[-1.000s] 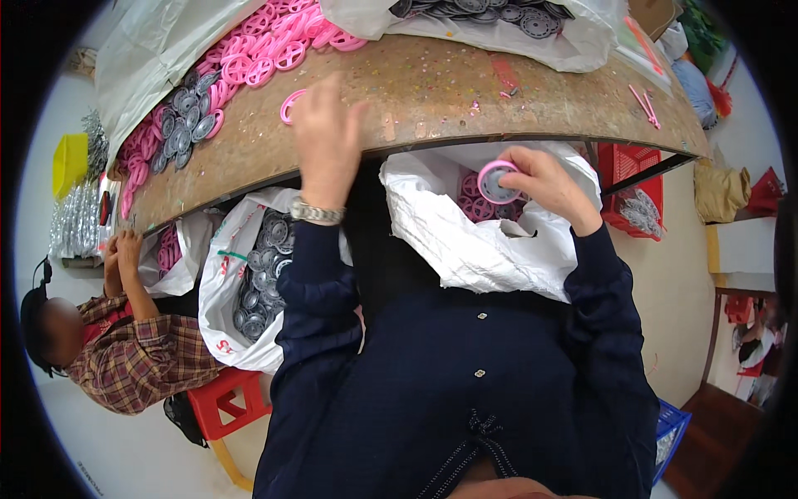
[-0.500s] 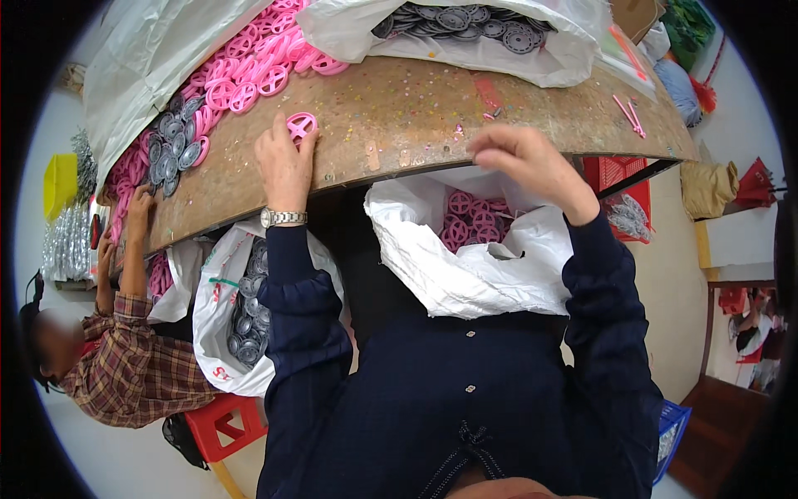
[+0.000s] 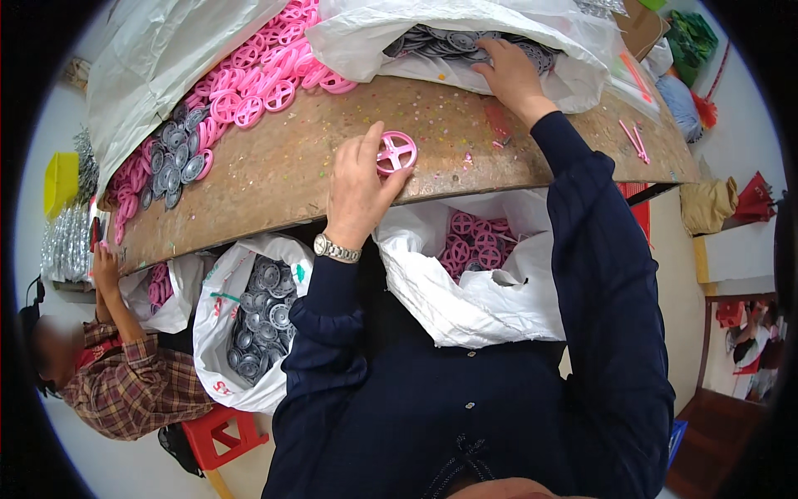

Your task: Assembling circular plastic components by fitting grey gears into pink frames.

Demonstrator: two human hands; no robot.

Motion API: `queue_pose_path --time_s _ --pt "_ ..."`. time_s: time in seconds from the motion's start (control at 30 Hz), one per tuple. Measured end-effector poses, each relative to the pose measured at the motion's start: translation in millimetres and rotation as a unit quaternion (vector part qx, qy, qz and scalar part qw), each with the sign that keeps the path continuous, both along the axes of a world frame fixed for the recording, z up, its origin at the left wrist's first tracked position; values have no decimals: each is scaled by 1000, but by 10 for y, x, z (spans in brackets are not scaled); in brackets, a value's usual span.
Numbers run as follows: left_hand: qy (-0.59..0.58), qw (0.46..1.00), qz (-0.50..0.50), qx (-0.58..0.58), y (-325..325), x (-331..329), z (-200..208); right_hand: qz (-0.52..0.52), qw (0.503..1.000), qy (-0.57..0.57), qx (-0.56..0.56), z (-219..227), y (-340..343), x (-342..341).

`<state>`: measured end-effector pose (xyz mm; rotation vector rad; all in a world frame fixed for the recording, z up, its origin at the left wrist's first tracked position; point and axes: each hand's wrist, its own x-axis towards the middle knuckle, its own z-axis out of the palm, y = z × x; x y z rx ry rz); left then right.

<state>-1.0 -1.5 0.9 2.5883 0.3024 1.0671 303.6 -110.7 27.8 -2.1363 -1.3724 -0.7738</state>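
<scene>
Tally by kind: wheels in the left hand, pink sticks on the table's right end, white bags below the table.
Pink wheel in the left hand: 1
Pink sticks on the table: 2
White bags below it: 3
Total: 6

You wear navy long-sleeved top (image 3: 507, 382). Left sleeve (image 3: 320, 333) loose, creased around elbow, narrower toward wrist; right sleeve (image 3: 603, 266) same navy. Two small pale buttons (image 3: 471, 354) down your front; dark, pale-dotted tie (image 3: 469, 449) near neckline. Silver watch (image 3: 337, 249), link band, round face, at wrist of your bare left hand (image 3: 359, 187).
</scene>
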Motion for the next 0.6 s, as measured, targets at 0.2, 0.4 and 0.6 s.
queue_pose_path --time_s 0.2,0.4,0.6 --pt "16 1000 -1 -20 -8 -17 14 -82 990 -78 -87 -57 336 134" --pt "8 1000 1 -10 -14 -1 23 -96 989 -72 -88 -126 446 274" --pt "-4 999 8 -35 -7 -38 25 -117 993 -7 -15 99 340 100"
